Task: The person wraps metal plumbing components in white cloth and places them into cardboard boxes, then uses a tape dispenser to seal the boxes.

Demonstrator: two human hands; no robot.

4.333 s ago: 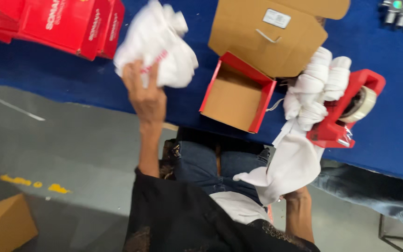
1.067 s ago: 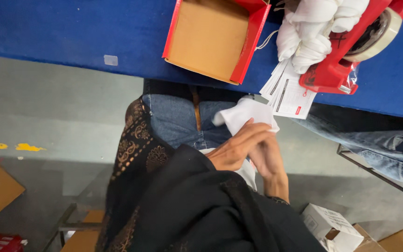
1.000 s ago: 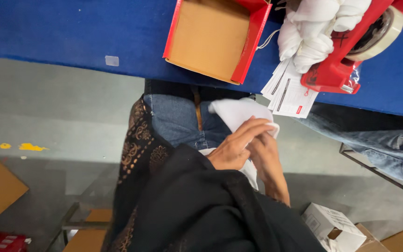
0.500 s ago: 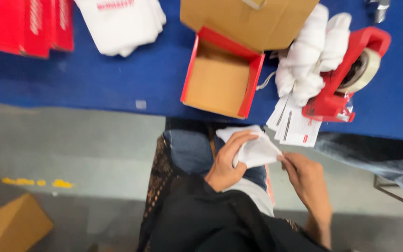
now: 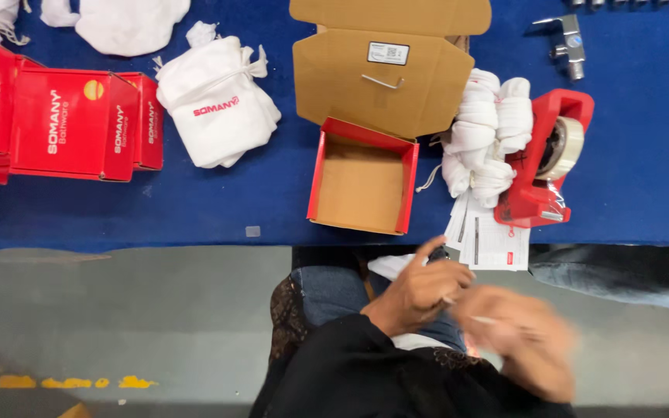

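I see both hands down over the lap, below the edge of the blue table [image 5: 195, 224]. My left hand [image 5: 420, 290] curls its fingers around a white cloth pouch [image 5: 392, 267]; the right hand [image 5: 520, 337] is blurred, so I cannot tell its grip, though it sits just beside the pouch. The open red box [image 5: 363, 178] on the table holds nothing yet, its brown flaps folded back. Closed red boxes [image 5: 71, 124] stand at the far left, so I judge several packed and this one barely begun.
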